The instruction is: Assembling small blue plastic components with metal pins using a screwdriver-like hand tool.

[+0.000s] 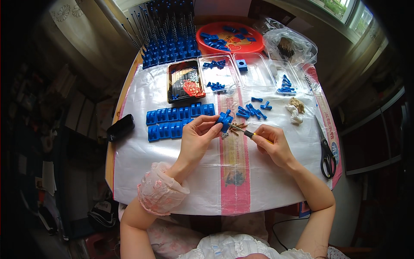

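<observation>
A small blue plastic block (224, 120) is pinched between the thumb and fingers of the left hand (196, 140), held just above the white woven table cover (142, 172) near the table's middle. A thin screwdriver (246, 132) with a black and yellow handle is gripped by the closed fingers of the right hand (274, 146), its tip set against the block's right side. Small loose screws (225, 135) are seen on the cover directly beneath the block.

The block is judged light and rigid, with smooth faces that may slip under tool pressure (a firm hold on its opposite flat sides, clear of the fastening point, is advised). The screws are judged tiny and easily scattered.

Two rows of like blue blocks (177, 121) are laid just left of the hands. Scattered blue clips (254, 110) are noted beyond the right hand, clear plastic trays (254, 73) further back, and a red bowl (202, 41) at the far edge. Scissors (326, 151) lie well apart at the right.
</observation>
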The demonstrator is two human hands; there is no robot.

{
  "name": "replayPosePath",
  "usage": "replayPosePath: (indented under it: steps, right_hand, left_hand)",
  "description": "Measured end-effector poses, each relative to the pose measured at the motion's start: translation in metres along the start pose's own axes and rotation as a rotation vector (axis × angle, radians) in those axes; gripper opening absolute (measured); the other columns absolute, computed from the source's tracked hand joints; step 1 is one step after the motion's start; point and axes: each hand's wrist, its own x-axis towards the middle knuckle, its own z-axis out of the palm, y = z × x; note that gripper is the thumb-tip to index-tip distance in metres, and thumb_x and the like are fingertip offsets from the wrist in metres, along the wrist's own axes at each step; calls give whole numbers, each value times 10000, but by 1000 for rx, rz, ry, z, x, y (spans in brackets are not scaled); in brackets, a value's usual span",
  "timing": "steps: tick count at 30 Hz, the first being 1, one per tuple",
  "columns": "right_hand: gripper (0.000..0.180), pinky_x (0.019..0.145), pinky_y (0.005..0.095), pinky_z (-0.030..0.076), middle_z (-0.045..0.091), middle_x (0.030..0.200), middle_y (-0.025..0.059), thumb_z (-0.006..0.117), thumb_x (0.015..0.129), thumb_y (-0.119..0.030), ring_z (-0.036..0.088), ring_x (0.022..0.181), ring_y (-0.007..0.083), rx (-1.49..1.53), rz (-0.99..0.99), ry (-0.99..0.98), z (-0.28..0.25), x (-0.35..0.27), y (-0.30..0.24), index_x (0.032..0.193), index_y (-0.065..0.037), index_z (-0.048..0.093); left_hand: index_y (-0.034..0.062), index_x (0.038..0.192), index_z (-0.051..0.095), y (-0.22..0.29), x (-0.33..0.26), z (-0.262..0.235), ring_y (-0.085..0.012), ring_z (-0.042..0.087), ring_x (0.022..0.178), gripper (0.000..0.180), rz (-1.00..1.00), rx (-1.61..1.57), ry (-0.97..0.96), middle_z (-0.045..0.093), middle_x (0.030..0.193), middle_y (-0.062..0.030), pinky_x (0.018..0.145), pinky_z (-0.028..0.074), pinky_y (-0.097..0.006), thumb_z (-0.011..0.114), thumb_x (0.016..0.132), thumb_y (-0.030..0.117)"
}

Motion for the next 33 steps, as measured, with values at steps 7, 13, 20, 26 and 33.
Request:
replayPosePath:
  steps: [7,13,20,26,33]
  right_hand:
    - [164,479,220,311,553,630,-20,658,949,-132,457,548,29,2,4,0,0,0,0,866,3,618]
    - [159,482,220,312,552,631,-19,656,949,-128,456,550,30,1,11,0,1,0,-2,864,0,616]
    - [162,481,219,311,548,627,-19,657,948,-128,455,545,30,21,12,-2,0,-1,-1,856,-2,613]
    - [152,480,219,309,545,628,-22,655,950,-124,454,545,29,21,12,-2,1,0,-1,867,-4,613]
    - [149,483,219,312,543,628,-25,654,951,-123,455,548,30,23,17,-8,1,-1,-2,871,-5,612]
  left_hand:
    - [14,1168,665,-1,1,0,-111,684,915,246,1,-10,-3,733,1037,-101,824,564,-248,697,932,76]
    - [16,1167,668,-1,1,-1,-112,685,914,246,8,-11,-4,733,1036,-100,824,565,-249,698,929,70]
    - [20,1160,673,-1,0,-1,-113,684,920,237,19,11,-11,734,1044,-99,832,562,-252,697,930,69]
    - [23,1157,675,-1,0,-1,-115,683,931,229,21,7,-15,734,1048,-95,835,560,-256,691,934,69]
    - [21,1162,674,-2,0,-1,-116,683,926,235,17,12,-10,734,1044,-97,834,562,-255,693,932,68]
